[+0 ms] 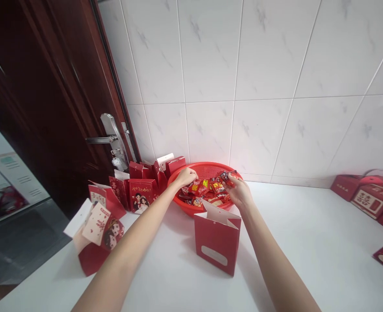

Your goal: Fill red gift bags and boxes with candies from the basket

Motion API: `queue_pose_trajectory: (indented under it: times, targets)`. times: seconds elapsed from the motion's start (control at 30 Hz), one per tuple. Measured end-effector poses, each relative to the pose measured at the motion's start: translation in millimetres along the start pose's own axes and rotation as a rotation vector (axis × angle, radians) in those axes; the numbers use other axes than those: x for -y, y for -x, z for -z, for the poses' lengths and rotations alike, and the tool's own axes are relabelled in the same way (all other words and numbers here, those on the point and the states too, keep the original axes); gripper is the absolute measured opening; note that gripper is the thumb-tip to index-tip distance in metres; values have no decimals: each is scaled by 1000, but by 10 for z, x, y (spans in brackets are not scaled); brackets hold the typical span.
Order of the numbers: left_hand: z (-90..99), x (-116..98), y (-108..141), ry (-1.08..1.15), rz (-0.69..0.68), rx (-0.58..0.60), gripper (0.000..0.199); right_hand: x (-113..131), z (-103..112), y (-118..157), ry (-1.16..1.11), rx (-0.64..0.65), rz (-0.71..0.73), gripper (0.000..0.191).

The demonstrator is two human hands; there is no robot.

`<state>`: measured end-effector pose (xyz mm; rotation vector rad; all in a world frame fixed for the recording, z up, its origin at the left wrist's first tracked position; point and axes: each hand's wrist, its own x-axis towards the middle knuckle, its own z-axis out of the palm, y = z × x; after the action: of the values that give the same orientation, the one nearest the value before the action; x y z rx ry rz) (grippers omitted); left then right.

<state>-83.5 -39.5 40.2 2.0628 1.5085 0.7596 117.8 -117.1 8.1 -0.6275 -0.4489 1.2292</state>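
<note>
A red plastic basket (207,166) holds several wrapped snack packets (196,187), mostly red with yellow print. My left hand (186,177) reaches over its left side, fingers curled down among the packets; what they grip, if anything, is hidden. At the right side, my right hand (239,190) pinches a small dark-wrapped candy packet (224,177) between thumb and fingers. In front of the basket, between my forearms, a red paper gift box (216,238) stands upright with its top open and a pale oval window on its face.
Several red gift boxes (141,195) stand left of the basket, one with raised flaps (95,236) nearer me. More red boxes (370,200) sit at the far right of the white table (295,229). A tiled wall (207,130) rises behind; a dark door (64,95) is at left.
</note>
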Motion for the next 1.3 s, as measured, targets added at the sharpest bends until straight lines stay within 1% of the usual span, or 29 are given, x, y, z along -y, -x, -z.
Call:
queue_pose_trajectory:
  times: [0.07,0.1,0.13,0.23,0.27,0.33,0.43,0.53,0.63,0.77,0.83,0.9,0.97,1.03,1.13,1.2,1.3]
  targets:
    - [-2,-7,-3,-106,4,9,32,-2,-1,-3,-7,-9,-1,24]
    - [-5,-15,-2,-158,-1,20,35,-5,-2,-5,-12,-15,-1,24]
    - [-12,-26,-2,-205,-7,40,34,-9,-2,-7,-17,-22,-2,24]
    - [-61,-61,-5,-297,-33,154,16,-22,2,-15,-28,-40,-3,23]
    - [-85,-68,-11,-308,-40,202,22,-24,4,-18,-32,-45,-2,23]
    - [-135,-67,-30,-306,-51,287,40,-23,8,-22,-38,-52,4,22]
    - [-184,-22,-66,-253,-59,347,49,-15,11,-25,-47,-58,21,19]
    - [-183,39,-87,-122,-83,314,44,-12,11,-27,-51,-62,36,17]
    - [-147,50,-73,97,-136,249,32,-14,10,-30,-39,-54,47,19]
    - [-80,-28,20,417,-212,211,34,6,-1,-12,19,-5,39,20]
    - [-48,-82,92,663,-215,230,33,27,-16,20,68,40,26,20]
    - [-29,-139,171,964,-173,274,29,51,-39,69,127,95,14,22]
    - [-26,-199,253,1181,-120,318,28,73,-67,131,194,155,5,26]
    - [-39,-260,337,1244,-108,336,28,91,-98,196,271,218,0,31]
    - [-81,-345,456,1248,-129,329,23,113,-140,279,386,288,11,37]
    - [-116,-384,519,1197,-148,287,22,128,-158,316,448,303,37,39]
    - [-165,-404,567,1095,-174,180,28,155,-174,347,517,313,80,39]
